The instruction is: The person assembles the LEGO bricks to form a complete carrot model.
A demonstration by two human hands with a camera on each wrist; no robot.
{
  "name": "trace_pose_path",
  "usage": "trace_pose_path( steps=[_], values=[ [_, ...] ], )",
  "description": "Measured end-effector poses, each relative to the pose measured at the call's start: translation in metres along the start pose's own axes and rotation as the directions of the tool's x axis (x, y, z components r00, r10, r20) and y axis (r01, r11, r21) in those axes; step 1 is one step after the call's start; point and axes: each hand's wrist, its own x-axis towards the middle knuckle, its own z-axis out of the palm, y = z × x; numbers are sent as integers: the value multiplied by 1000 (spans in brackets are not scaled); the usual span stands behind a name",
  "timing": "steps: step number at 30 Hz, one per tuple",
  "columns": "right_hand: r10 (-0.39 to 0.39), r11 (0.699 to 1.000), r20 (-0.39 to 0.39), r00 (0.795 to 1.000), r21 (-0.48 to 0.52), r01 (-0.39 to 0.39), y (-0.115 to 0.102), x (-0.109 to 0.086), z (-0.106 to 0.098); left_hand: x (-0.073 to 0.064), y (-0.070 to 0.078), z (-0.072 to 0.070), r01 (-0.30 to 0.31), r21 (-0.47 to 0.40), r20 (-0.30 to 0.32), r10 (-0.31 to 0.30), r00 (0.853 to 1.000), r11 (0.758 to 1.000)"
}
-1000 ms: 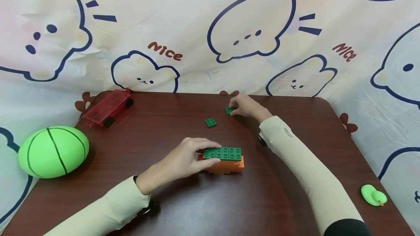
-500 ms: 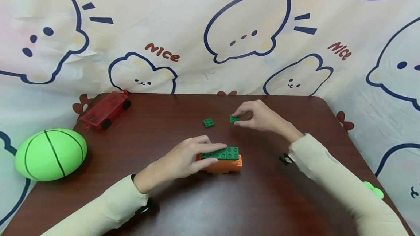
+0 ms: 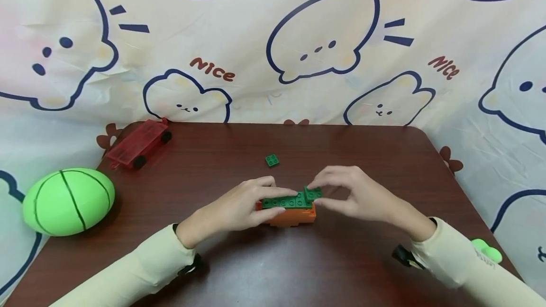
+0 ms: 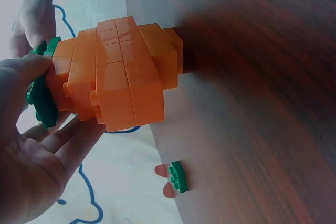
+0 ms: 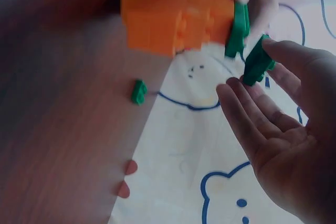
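Note:
My left hand [image 3: 239, 205] holds an orange toy brick stack [image 3: 292, 217] at its left end, thumb along the near side and fingers over the top. A layer of green bricks [image 3: 279, 203] covers the top of this stack. Between the thumb and fingertips of my right hand [image 3: 360, 193] is a small green brick [image 5: 256, 64], tilted close above the right end of the green layer. The right wrist view shows a gap between the two. In the left wrist view the stepped orange side [image 4: 123, 72] faces the camera, with the left thumb on its upper edge.
Another small green brick [image 3: 271, 160] lies on the brown table [image 3: 213, 150] behind the stack. At the left are a red translucent toy cart [image 3: 138, 143] and a green ball with dark lines [image 3: 68, 202]. A green toy duck [image 3: 486, 250], partly hidden by the right sleeve, sits at the right edge.
My right hand has brought the small green brick from the back of the table toward me, to the stack's right end. The left hand stays on the stack, its fingers reaching slightly further over the top.

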Motion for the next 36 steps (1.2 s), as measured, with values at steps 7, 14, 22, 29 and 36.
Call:
trace_pose_path(
  steps=[7,14,22,29,36],
  values=[
    [-45,999,-60,997,-3,45,-3,-6,12,1,0,1,14,-29,4,-13,1000,999],
    [-29,999,-65,997,13,30,-2,-7,15,1,1,0,17,-39,3,-17,1000,999],
    [-46,999,-58,997,16,47,1,-6,18,2,0,0,7,-49,-1,-7,1000,999],
    [-55,997,-70,996,58,59,5,-6,24,1,0,1,-2,-42,-6,2,1000,999],
    [-46,996,-79,996,71,52,4,-3,26,0,0,1,9,-52,-5,-9,1000,999]
  ],
)
